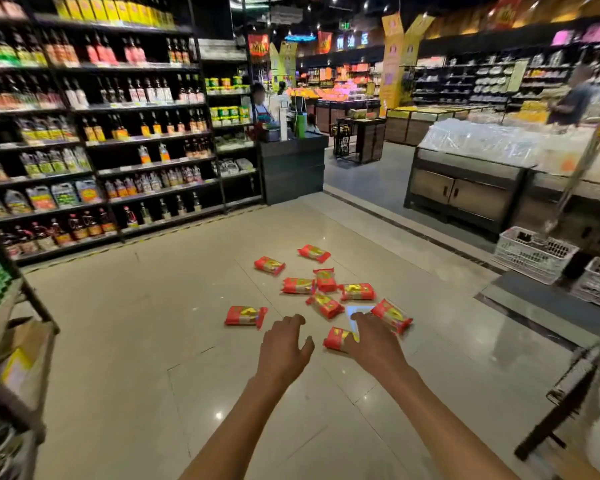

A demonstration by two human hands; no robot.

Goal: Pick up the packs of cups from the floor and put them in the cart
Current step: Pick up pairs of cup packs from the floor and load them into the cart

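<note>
Left hand (284, 344) spread open above bare beige tiled floor (125, 341), holding nothing; right hand (371, 337) over nearest red-and-yellow plastic pack of cups (336, 338), fingers hiding contact (grip not determinable). Eight more such packs (323, 282) scattered on tiles beyond, shelves of bottles (101, 133) far left.

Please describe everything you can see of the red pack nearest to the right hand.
The pack is a red wrapper with yellow print, looking like glossy plastic. It lies flat on the pale tiled floor, nearest of the scattered packs. The right hand covers its right part; whether the fingers touch it is unclear. Nothing else touches it.
</note>
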